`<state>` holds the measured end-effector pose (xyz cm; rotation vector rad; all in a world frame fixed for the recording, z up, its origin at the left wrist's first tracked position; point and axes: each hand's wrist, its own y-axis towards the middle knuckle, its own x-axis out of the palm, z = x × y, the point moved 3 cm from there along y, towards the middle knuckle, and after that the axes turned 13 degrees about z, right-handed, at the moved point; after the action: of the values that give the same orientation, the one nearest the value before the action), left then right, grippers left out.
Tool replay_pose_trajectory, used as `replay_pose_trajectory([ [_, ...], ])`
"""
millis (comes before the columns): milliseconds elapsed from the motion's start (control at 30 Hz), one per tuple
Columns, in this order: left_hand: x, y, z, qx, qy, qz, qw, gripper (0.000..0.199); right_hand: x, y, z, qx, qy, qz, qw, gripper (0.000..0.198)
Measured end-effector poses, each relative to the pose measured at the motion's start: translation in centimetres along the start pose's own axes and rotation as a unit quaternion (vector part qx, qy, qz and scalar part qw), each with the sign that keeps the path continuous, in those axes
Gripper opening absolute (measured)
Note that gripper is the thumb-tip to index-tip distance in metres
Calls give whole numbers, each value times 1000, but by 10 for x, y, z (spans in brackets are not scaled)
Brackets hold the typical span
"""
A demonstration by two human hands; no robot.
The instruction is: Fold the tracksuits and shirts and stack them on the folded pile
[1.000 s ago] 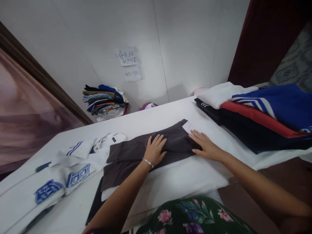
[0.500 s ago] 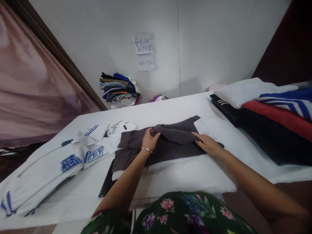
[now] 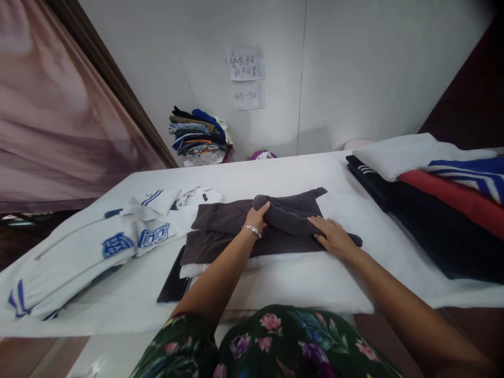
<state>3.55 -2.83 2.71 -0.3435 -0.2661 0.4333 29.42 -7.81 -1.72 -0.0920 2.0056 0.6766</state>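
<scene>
A dark grey garment [image 3: 291, 242] lies partly folded on the white-covered table in front of me, with white cloth showing under its near edge. My left hand [image 3: 258, 216] has a bracelet at the wrist and grips a raised fold of the garment, thumb on top, fingers mostly hidden by the cloth. My right hand [image 3: 333, 236] rests palm down on the garment's right part, its fingers stretched out. To the left is a white garment [image 3: 79, 257] with blue badges and stripes. A flat black item [image 3: 173, 283] pokes out beside my left forearm.
Several garments are heaped at the table's right, including dark trousers [image 3: 425, 226], a red piece [image 3: 452, 197] and a white one [image 3: 405, 149]. Behind the white table [image 3: 157, 178] stands a stack of folded clothes [image 3: 200, 134]. Two paper signs [image 3: 247, 79] hang on the wall.
My left hand has shifted right along the fold and now grips it. The raised cloth has been laid down flatter. My right hand has gone from holding its edge to lying flat.
</scene>
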Motion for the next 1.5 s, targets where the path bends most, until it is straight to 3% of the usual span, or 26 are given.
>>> replay_pose_trajectory([
  [167,-17,8,5,183,123,98,970,44,-1,-1,-1,-16,-11,-28,999,51],
  [233,-27,12,-3,168,199,117,958,43,-1,-1,-3,-26,-21,-39,999,51],
  [367,-41,17,-21,93,264,96,955,39,-1,-2,-5,-38,-30,-49,998,52],
  [500,-48,12,-11,107,298,96,944,60,1,-3,-5,-42,-45,-46,997,51],
  [567,-47,4,8,216,361,122,899,70,3,-3,-5,-50,-57,-39,996,51],
  [667,-28,-19,36,452,445,119,763,62,6,-4,-7,-67,-78,-30,994,52],
  [733,-10,-31,40,549,474,62,685,55,8,-4,-9,-75,-92,-27,993,53],
  [800,5,-31,31,577,524,1,627,55,10,-5,-12,-80,-102,-24,991,54],
  [867,10,-18,13,528,599,-33,601,59,9,-7,-16,-79,-105,-26,991,57],
  [1000,-3,15,-19,401,680,-38,612,67,-7,-3,-19,-53,-55,-43,996,56],
  [1067,-7,22,-24,407,678,-31,612,69,-23,5,-12,-22,-23,-16,999,52],
  [1167,-9,23,-25,418,672,-24,611,66,-50,14,14,57,19,89,994,49],
  [1267,-8,21,-23,423,661,-28,619,60,-64,7,47,193,101,180,959,49],
  [1333,-8,22,-20,425,648,-33,631,57,-63,-10,62,282,160,204,924,48],
  [1400,-9,22,-16,413,634,-40,653,55,-58,-30,67,330,205,199,900,46],
  [1500,-9,12,-6,427,599,-37,676,51,-52,-56,63,352,243,185,885,45],
])
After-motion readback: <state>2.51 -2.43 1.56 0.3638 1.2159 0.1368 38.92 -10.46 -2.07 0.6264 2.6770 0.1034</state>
